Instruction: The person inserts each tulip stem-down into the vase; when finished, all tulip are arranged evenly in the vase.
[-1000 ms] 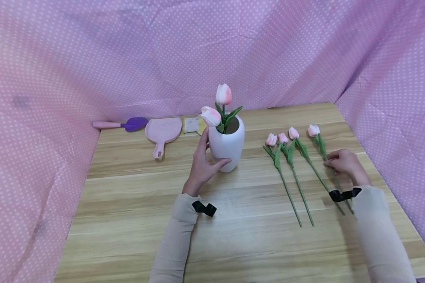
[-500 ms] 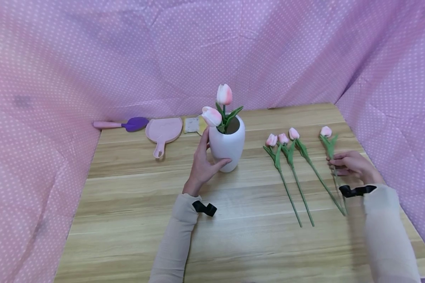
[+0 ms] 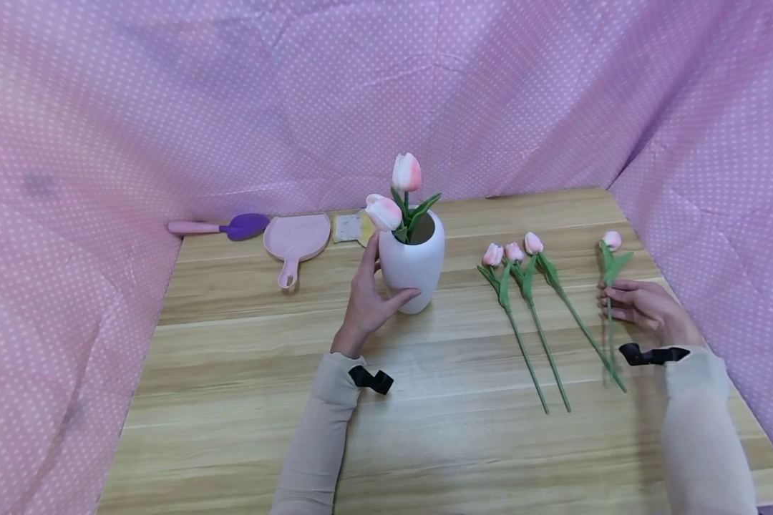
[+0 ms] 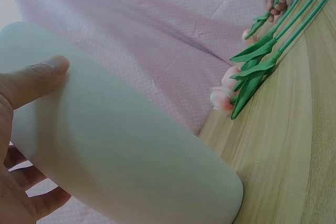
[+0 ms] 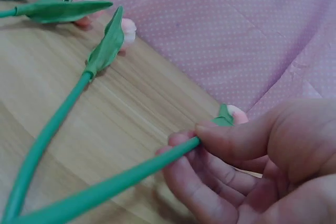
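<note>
A white vase [image 3: 414, 275] stands upright on the table with two pink-and-white tulips [image 3: 406, 172] in it. My left hand [image 3: 370, 300] grips the vase from its left side, thumb across the front; the left wrist view shows the thumb on the smooth vase wall [image 4: 121, 129]. At the right, my right hand [image 3: 647, 307] pinches the green stem of a single tulip [image 3: 611, 242] between thumb and fingers. In the right wrist view that stem [image 5: 115, 184] runs toward the lower left. Three more tulips [image 3: 533, 307] lie side by side between the vase and my right hand.
Along the table's [image 3: 457, 443] back left lie a purple trowel [image 3: 246, 227] with a pink handle, a pink dustpan [image 3: 298, 236] and a partly hidden yellow-and-white item [image 3: 348, 227]. Pink dotted cloth [image 3: 335, 107] hangs behind the table and at both sides.
My right hand has shifted right with the tulip, whose head has moved right and whose leaves have turned. The left hand and the vase have stayed put.
</note>
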### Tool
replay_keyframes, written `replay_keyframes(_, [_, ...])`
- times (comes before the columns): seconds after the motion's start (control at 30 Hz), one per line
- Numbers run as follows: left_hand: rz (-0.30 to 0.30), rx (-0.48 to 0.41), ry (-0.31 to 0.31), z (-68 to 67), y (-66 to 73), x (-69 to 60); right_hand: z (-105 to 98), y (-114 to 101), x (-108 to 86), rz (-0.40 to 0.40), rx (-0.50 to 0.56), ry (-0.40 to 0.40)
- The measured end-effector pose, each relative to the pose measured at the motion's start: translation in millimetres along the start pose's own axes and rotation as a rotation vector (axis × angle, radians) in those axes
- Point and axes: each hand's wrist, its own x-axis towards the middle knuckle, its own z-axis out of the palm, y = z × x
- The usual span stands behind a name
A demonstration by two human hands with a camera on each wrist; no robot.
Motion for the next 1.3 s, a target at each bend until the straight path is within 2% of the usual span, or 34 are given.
replay_keyframes(0.2, [-0.001, -0.003, 0.001, 0.2, 0.3, 0.1, -0.3, 9.0, -5.3, -0.061, 0.171, -0.019])
replay_keyframes(0.33, [0.001, -0.001, 0.001, 0.3, -0.5, 0.3, -0.3, 14.9, -6.7, -0.106, 0.286, -0.074])
replay_keyframes(0.43, [0.011, 0.001, 0.004, 0.2, -0.9, 0.2, 0.7, 18.2, -7.8, -0.132, 0.329, -0.1])
replay_keyframes(0.57, [0.016, -0.002, 0.006, 0.1, -1.1, -0.2, 3.3, 21.9, -9.5, -0.156, 0.413, -0.064])
replay_keyframes(0.77, [0.014, -0.006, 0.004, 0.2, -1.7, 0.1, 7.4, 27.1, -9.8, -0.198, 0.618, -0.022])
replay_keyframes(1.1, [0.004, 0.0, 0.001, 0.2, -1.3, -0.3, 13.4, 34.0, -9.0, -0.256, 0.811, -0.069])
replay_keyframes(1.3, [0.003, -0.009, -0.001, 0.3, -1.4, -0.2, 24.7, 29.2, -9.7, -0.305, 0.844, -0.066])
